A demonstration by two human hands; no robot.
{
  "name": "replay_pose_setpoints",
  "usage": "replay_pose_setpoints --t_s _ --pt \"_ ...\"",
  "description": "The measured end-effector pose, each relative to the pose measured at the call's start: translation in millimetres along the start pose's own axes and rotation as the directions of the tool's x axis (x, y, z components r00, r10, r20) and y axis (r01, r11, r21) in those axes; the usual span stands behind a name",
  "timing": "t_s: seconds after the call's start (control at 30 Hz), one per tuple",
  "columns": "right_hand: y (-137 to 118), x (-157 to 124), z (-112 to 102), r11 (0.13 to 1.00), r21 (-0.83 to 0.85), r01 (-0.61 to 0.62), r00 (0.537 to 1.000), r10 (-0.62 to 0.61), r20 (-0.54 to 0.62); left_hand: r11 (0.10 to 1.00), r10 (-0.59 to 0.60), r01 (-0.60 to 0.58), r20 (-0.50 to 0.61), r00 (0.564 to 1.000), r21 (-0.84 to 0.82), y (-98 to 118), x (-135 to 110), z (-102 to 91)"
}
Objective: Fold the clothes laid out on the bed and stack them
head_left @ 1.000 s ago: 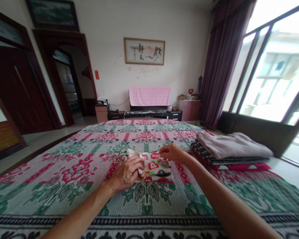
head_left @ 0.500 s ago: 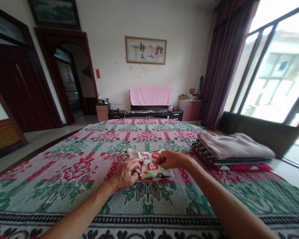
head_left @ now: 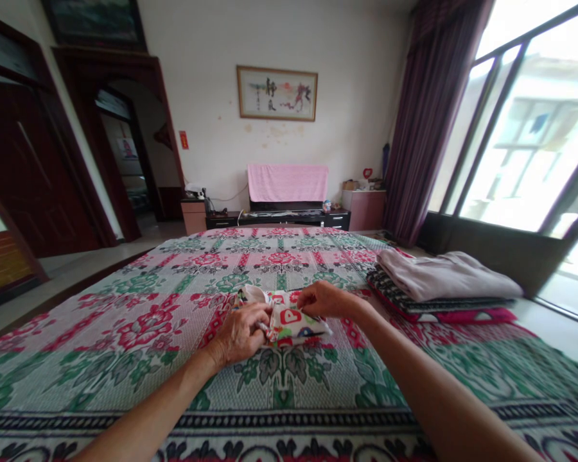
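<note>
A small white garment [head_left: 291, 321] with red and dark prints lies partly folded in the middle of the bed. My left hand [head_left: 241, 333] is closed, pinching its left edge against the cover. My right hand [head_left: 322, 299] is closed too, pinching the garment's far right edge. A white part of the cloth pokes out behind my left hand.
The bed carries a flowered cover [head_left: 149, 321] in pink, green and red. A stack of folded clothes [head_left: 438, 282] sits at the right. Beyond the bed stand a low cabinet with a pink towel [head_left: 288, 182], a doorway at the left and a window at the right.
My right hand has drawn the garment's far edge toward me and to the left, so the folded cloth looks smaller. My left hand has stayed on the left edge.
</note>
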State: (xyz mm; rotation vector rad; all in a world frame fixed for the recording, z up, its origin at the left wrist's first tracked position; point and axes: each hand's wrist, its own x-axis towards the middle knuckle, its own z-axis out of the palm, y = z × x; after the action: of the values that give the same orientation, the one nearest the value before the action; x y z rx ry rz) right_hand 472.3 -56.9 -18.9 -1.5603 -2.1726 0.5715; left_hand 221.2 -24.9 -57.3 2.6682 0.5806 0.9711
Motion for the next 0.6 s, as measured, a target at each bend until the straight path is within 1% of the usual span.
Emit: replay_pose_setpoints --t_s 0.07,0.1,0.2,0.23,0.27,0.33,0.4,0.47,0.53,0.6 --pt "-3 0 0 1.000 0.022 0.001 1.000 -0.001 -0.006 1.000 -0.002 0.002 -0.002 1.000 -0.003 1 0 -0.4" --pt "-3 -1 -1 0.999 0.035 -0.001 1.000 0.001 0.015 1.000 -0.004 0.004 -0.004 1.000 -0.005 1 0 -0.5" --pt "-4 -3 -5 0.995 0.077 -0.056 0.990 0.045 0.132 1.000 -0.014 0.014 -0.015 1.000 -0.019 0 0 -0.5" --pt "-4 -4 -7 0.992 0.094 -0.086 0.986 0.071 0.152 0.999 -0.020 0.019 -0.020 1.000 -0.031 0 1 -0.4" --pt "-4 -4 -8 0.987 0.111 -0.114 0.985 0.097 0.145 0.999 -0.025 0.024 -0.025 0.999 -0.044 0 1 -0.3" --pt "-3 -3 -10 0.976 0.157 -0.148 0.988 0.139 0.073 0.997 -0.035 0.033 -0.029 0.999 -0.070 -1 1 -0.2" --pt "-3 -1 -9 0.966 0.215 -0.142 0.989 0.145 0.001 0.995 -0.043 0.040 -0.032 0.999 -0.088 -1 1 -0.5" --pt "-2 0 -5 0.958 0.263 -0.115 0.993 0.120 -0.001 0.992 -0.058 0.053 -0.043 0.997 -0.118 -1 1 -1.8" --pt "-1 0 0 0.957 0.273 -0.093 0.995 0.085 0.042 0.977 -0.115 0.101 -0.066 0.991 -0.185 0 3 -4.4" --pt "0 -1 4 0.963 0.257 -0.086 0.994 0.066 0.083 0.932 -0.236 0.204 -0.074 0.969 -0.299 1 6 -7.7"
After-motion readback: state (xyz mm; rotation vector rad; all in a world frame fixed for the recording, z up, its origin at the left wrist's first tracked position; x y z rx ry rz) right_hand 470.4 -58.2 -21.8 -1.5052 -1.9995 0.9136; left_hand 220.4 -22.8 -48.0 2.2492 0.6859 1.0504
